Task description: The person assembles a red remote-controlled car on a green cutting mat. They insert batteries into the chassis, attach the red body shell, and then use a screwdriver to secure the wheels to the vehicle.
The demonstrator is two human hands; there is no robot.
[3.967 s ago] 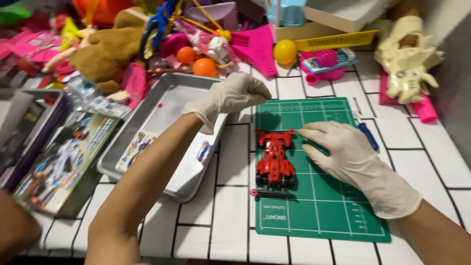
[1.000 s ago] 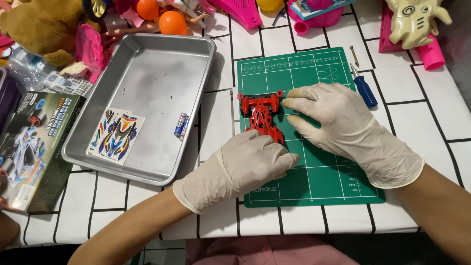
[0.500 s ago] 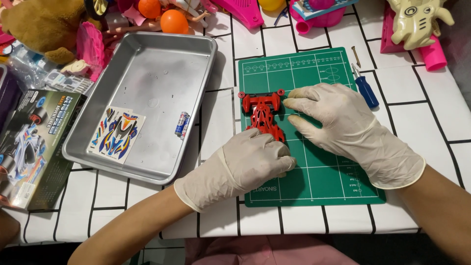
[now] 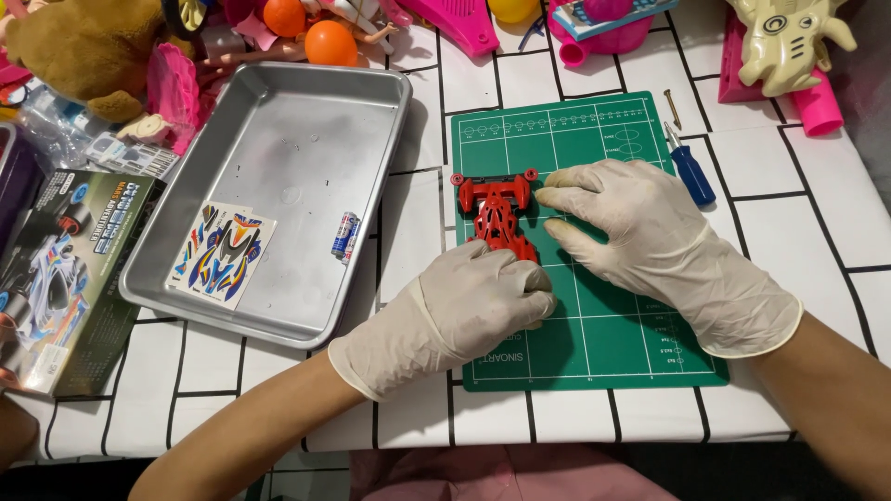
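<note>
Head view: red toy car (image 4: pixel 497 215) lies on green cutting mat (image 4: pixel 594 315), on the white tiled worktop (image 4: pixel 418 213). Left hand (image 4: pixel 473 301), gloved, curled over the car's near end; how its grip closes under the fingers, cannot tell. Right hand (image 4: pixel 640 237), gloved, grip spread, fingertips touching the car's right side. Blue screwdriver (image 4: pixel 689 172) just beside the mat's far right edge. Metal tray (image 4: pixel 367 93) left of the mat holds a rectangular multicoloured sticker sheet (image 4: pixel 221 250) and a small battery (image 4: pixel 344 234). Dark printed box (image 4: pixel 70 278) at far left.
</note>
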